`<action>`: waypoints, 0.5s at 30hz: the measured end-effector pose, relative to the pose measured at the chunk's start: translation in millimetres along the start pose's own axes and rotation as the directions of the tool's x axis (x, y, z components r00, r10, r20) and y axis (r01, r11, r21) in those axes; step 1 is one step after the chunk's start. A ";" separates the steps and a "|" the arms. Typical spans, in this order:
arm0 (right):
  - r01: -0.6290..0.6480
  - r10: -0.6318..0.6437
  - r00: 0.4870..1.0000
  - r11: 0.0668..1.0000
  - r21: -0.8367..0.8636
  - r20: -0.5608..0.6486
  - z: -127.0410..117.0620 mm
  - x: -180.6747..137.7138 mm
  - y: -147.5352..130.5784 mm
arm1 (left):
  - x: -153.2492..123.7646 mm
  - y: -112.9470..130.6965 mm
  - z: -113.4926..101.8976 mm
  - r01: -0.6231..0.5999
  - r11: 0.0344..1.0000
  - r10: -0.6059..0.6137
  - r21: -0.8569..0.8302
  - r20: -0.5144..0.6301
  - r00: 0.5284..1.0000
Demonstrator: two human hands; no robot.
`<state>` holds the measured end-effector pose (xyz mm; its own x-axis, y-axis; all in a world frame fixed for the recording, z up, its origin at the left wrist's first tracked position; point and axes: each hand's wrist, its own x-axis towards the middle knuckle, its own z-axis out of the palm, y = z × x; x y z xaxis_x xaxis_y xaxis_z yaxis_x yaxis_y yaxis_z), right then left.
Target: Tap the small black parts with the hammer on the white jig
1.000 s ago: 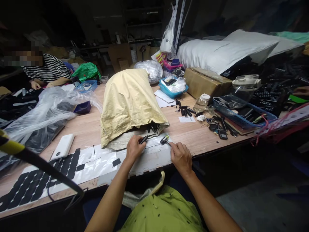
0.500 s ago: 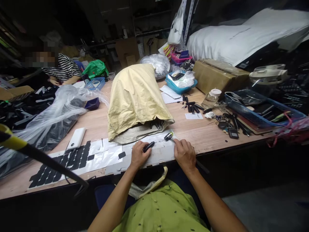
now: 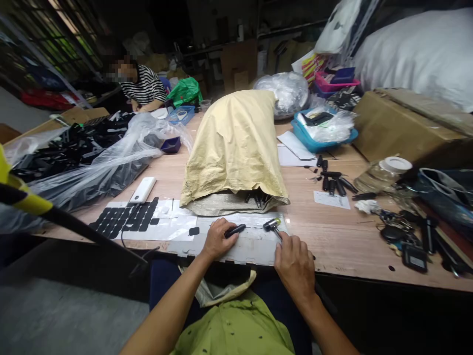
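Note:
My left hand (image 3: 220,239) is closed round a small black cylindrical part (image 3: 235,230), whose dark end points right over the grey board (image 3: 236,249) at the table's front edge. In my right hand (image 3: 294,261) is the handle of a small hammer (image 3: 272,225) with a black face and a yellow face. The hammer's head is to the right of the black part, apart from it. Just beyond both hands lies a large cream woven sack (image 3: 232,153), its mouth facing me, with several black pieces (image 3: 257,198) showing inside.
Left of the board lie a sheet of black stickers (image 3: 125,219) and a white power bank (image 3: 143,190). Loose black parts (image 3: 332,182), a jar (image 3: 384,175) and keys (image 3: 393,231) are at right. A co-worker in a striped shirt (image 3: 146,86) sits at far left.
The view has swung, so the table's things sit differently in the picture. My left hand still holds the black part, and the hammer is still in my right hand, its head a little farther from the part.

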<state>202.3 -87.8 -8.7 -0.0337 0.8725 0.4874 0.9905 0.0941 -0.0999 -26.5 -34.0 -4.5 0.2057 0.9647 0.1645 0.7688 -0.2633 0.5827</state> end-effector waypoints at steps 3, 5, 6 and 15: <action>-0.002 0.002 1.000 1.000 0.028 -0.001 -0.1 0.6 2.3 | -0.4 4.6 -1.5 0.014 1.000 -0.014 0.016 0.027 1.000; -0.034 0.034 0.999 0.997 0.076 0.007 -0.1 2.0 4.4 | -0.2 7.5 -0.8 0.016 1.000 -0.016 0.023 0.029 0.999; -0.057 0.057 0.998 0.993 0.104 0.010 0.1 3.0 5.7 | 0.1 8.8 0.2 0.017 1.000 -0.018 0.026 0.029 0.999; -0.180 0.181 0.982 0.983 0.020 -0.053 13.8 8.6 17.4 | 7.9 19.0 17.4 -0.018 0.999 0.016 0.040 0.046 0.999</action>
<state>217.4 -72.0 -18.3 0.1531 0.8487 0.5062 0.9775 -0.0549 -0.2037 0.3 -31.3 -6.0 0.2454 0.9597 0.1369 0.7885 -0.2797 0.5478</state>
